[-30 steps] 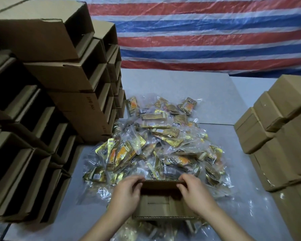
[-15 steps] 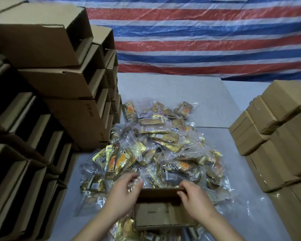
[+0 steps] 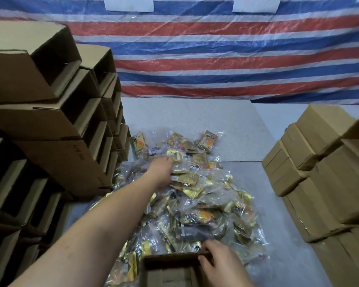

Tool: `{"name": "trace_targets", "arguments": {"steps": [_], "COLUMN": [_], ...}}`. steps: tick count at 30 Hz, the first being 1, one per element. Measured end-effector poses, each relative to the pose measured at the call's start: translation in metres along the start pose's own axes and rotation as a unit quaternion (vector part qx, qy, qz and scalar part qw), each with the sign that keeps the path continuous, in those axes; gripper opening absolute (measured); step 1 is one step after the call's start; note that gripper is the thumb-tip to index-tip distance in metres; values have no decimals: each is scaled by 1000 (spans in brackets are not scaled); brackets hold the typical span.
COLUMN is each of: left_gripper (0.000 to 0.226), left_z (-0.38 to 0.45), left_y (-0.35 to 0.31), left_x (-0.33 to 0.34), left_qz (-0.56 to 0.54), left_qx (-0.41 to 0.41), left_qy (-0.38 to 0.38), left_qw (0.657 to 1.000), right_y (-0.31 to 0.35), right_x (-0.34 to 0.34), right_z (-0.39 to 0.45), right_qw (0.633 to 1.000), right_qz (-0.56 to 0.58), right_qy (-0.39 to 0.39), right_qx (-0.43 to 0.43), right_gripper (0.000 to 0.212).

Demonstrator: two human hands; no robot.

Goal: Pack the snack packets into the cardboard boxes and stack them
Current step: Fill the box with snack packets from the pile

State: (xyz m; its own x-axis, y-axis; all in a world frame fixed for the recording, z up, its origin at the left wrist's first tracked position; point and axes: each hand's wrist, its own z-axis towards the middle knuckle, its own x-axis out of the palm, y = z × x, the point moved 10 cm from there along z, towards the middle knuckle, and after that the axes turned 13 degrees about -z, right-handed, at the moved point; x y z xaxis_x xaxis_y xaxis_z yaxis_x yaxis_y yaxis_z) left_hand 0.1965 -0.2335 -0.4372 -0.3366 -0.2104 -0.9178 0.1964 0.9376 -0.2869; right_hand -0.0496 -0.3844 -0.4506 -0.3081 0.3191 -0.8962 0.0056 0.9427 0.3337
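Along the left edge of the surface (image 3: 205,125) rises a stack of open empty boxes (image 3: 56,121), their dark mouths facing right; the lower ones run out of view at the left and bottom. The left hand (image 3: 161,172) lies far out over the heap of snack packets (image 3: 195,204), its fingers buried among the wrappers near the far end of the heap, so I cannot tell whether they are spread or pinching a packet. The heap fills the middle of the surface; glare on the clear plastic makes single packets hard to pick out. At the near edge an open cardboard box (image 3: 170,268) is cut off by the bottom of the view, and the right hand (image 3: 218,262) curls its fingers over the box's far rim, gripping it. Along the right edge stand stacked closed boxes (image 3: 319,172), partly cut off. Behind the grey surface hangs a red, white and blue striped tarp (image 3: 226,59) carrying two paper signs (image 3: 129,3), their tops cropped and lettering unreadable.
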Motion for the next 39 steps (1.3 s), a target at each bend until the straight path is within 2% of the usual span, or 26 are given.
{"name": "trace_targets", "arguments": {"steps": [6,8,15,19,21,23,25,28,32,36,37,39], "left_gripper": [82,82,48,45,43,38,33,31,31,33,33,34], "left_z": [37,44,54,42,28,3,-30,-81,-143,-183,-189,-200], "left_y": [15,19,27,33,34,36,37,32,19,-5,-10,-22], "left_x": [40,44,22,-8,-37,-72,-103,-127,-105,-70,-62,-50], "left_qz": [25,13,-4,-38,-87,-182,-307,-444,-617,-679,-692,-720], "left_qx": [-16,-20,0,-37,-50,-54,-57,-44,-85,-112,-119,-124], "left_qy": [76,86,-10,-50,-98,-177,-251,-293,-252,-198,-183,-148], "left_qw": [997,996,1000,997,990,966,916,846,741,698,688,667], "right_y": [-3,-1,3,6,7,7,7,6,3,12,16,24], "right_x": [-1,-2,4,4,3,3,2,6,12,10,4,-18], "right_z": [15,18,20,19,17,17,16,15,12,8,9,16], "right_qw": [999,998,997,996,997,997,997,995,993,983,979,972], "right_qz": [-20,-37,-56,-68,-60,-51,-46,-24,-9,14,33,121], "right_qy": [33,49,60,55,56,61,67,92,110,165,179,183], "right_qx": [-5,-3,-4,-9,-11,-12,-12,-14,-32,-80,-90,-87], "right_gripper": [16,18,24,23,24,24,18,26,66,94,93,68]}}
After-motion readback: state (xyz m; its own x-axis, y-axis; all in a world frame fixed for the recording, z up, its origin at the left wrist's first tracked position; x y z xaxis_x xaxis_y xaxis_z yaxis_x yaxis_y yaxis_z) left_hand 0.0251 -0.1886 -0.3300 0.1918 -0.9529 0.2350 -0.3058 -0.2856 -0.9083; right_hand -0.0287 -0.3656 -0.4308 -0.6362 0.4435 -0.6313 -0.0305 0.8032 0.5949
